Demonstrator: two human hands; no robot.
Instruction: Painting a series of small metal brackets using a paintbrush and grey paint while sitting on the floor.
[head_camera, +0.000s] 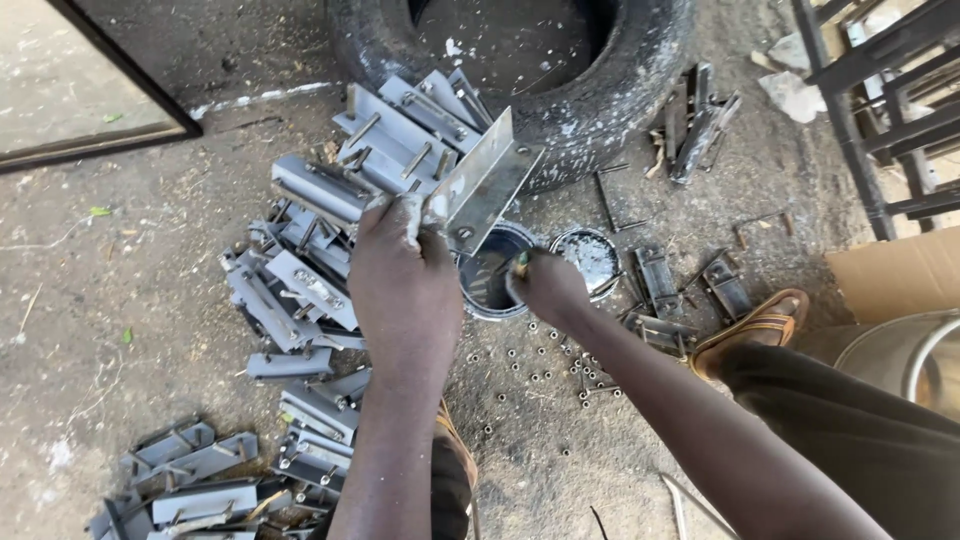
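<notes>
We use the old black tyre (600, 90) at the top as our marker for where things are.

Far to the left of the tyre, and lower down, we see a pile of grey metal brackets (300, 290) on the dirty ground (120, 300). The pile runs from right beside the tyre down to the bottom left corner. Many of the pieces have bolts poking out of them.

Just below the tyre's left side we see the left hand (405, 265). Its fingers are closed tight around one grey angle bracket (480, 185). The hand holds the bracket up in the air, and the top of it sits in front of the tyre's lower edge. There is pale paint on the fingertips.

Right under the tyre sits a small open paint tin (490, 275) with dark paint in it. Its round lid (590, 258) lies just beside it, with white on it.

The right hand (545, 285) is over the tin's right edge. It is curled shut around something small with a green tip, but we cannot tell what it is.

Below the tyre, by the right arm, little nuts (540, 365) are spread out on the ground.

Below and to the right of the tyre, dark unpainted metal pieces (690, 285) lie near a foot in a brown sandal (755, 328).
</notes>
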